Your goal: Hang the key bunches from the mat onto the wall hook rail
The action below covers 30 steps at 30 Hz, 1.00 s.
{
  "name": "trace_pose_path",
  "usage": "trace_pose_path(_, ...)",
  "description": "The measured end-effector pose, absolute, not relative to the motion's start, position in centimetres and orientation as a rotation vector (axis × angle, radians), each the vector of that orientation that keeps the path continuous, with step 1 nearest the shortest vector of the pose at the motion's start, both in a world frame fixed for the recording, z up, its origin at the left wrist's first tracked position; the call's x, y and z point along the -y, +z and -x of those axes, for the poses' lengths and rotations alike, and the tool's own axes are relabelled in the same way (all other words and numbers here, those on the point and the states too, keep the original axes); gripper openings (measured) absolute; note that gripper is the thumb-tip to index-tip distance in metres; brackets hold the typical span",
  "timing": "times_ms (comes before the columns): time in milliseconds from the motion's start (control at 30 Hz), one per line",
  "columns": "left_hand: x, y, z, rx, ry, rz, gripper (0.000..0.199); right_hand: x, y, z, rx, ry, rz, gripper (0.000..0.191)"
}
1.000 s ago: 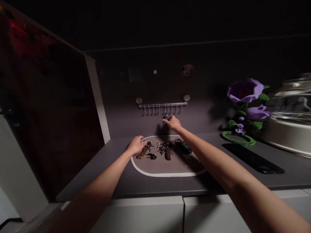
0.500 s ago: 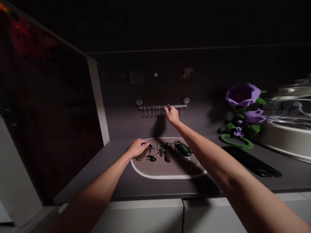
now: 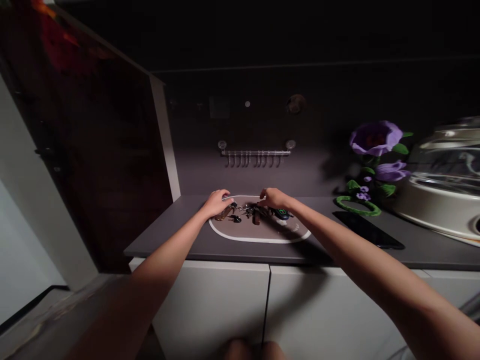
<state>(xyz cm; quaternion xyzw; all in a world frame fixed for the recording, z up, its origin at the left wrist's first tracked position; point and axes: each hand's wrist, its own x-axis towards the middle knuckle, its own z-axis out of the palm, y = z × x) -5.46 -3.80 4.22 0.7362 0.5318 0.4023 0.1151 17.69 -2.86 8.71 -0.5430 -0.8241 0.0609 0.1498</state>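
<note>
You have the keys (image 3: pixel 246 210) lying in a loose, tangled row on the oval mat (image 3: pixel 243 234), on the dark counter (image 3: pixel 165 230) below the clear hook rail (image 3: pixel 257 153). They look silvery and dark. Among them you have a tan-brown fob (image 3: pixel 223 214) at the left, a small black-headed key (image 3: pixel 236 219) towards the front, a reddish-brown tag (image 3: pixel 257 218) near the middle and a dark rounded fob (image 3: pixel 282 214) at the right, with bright green markings. Those markings are too small to read, as are the pale marks on the right part of the white-rimmed mat. Your left hand (image 3: pixel 216 204) is partly open at the keys' left end; your right hand (image 3: pixel 275 198) is half curled above their right side. I cannot tell whether either has hold of anything.
</note>
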Motion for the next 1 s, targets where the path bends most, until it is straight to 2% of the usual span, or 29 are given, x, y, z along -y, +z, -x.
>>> trace_pose_path(67, 5.1, 5.1, 5.0, -1.353, 1.149, -1.965, 0.028, 4.0, 9.2, -18.1, 2.442, 0.425, 1.381, 0.023)
trace_pose_path(133, 6.5, 5.8, 4.6, -1.109, 1.027, -1.793, 0.03, 5.2, 9.5, -18.4, 2.472, 0.906, 1.202, 0.034)
trace_pose_path(233, 8.0, 6.0, 4.3, -0.808, 0.919, -1.54, 0.046, 6.6, 9.0, -18.8, 2.23, 1.489, 1.036, 0.054)
trace_pose_path(333, 8.6, 4.9, 4.5, -0.717, 0.915, -1.331, 0.059, 7.3, 7.1, -19.3, 1.927, 1.747, 0.902, 0.062)
trace_pose_path(533, 8.4, 2.4, 5.3, -0.735, 0.98, -1.139, 0.063, 7.9, 4.0, -21.0, 1.633, 1.685, 0.896, 0.063)
trace_pose_path(1000, 8.1, 2.7, 5.3, -0.718, 0.967, -1.155, 0.063, 7.6, 4.1, -20.6, 1.594, 1.661, 0.895, 0.062)
